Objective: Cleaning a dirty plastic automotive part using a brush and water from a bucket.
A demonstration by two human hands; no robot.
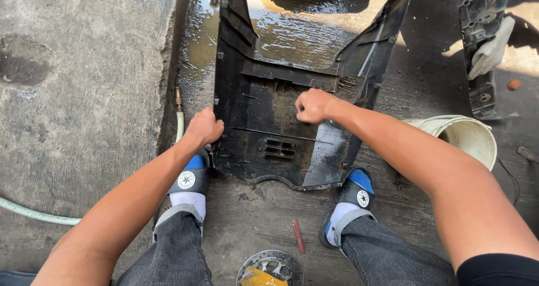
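A large black plastic body panel (264, 123), wet and dirty, lies on the wet concrete ground in front of me, between my feet. My left hand (204, 127) grips the panel's left edge. My right hand (312, 105) is closed in a fist and presses on the panel's middle; whether it holds something small I cannot tell. My two feet in blue and black sandals with white socks (190, 180) stand at the panel's near edge.
A whitish hose (179, 126) with a brass nozzle lies left of the panel. A tipped white bucket (469, 137) lies at the right. Another black panel (482, 44) with a rag on it lies at the far right. A red tool (298, 236) and a brake disc (270, 268) lie near me.
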